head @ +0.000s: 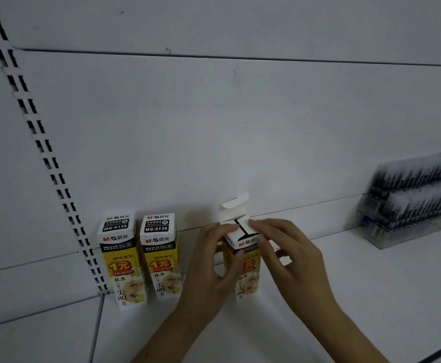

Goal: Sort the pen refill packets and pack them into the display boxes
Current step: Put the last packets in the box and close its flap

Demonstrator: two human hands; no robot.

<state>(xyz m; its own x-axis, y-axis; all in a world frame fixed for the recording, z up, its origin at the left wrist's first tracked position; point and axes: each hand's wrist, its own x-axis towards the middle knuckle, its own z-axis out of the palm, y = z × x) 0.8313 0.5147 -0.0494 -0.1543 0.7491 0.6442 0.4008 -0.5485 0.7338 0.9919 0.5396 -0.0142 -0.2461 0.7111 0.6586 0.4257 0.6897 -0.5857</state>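
A yellow and white refill display box (243,268) stands upright on the white shelf (358,297). Its top lid flap sticks up and the two inner side flaps are folded down over the opening. My left hand (214,268) grips the box from the left, thumb across its front and a fingertip on the left flap. My right hand (290,258) holds it from the right, fingertips pressing on the right flap. Two more boxes of the same kind, one (121,260) at the far left and the other (160,255) beside it, stand closed to the left.
A clear plastic tray (407,205) packed with several dark pen refills sits at the shelf's right end against the back panel. A slotted upright rail (49,163) runs down the left of the back panel. The shelf's front edge shows at bottom right.
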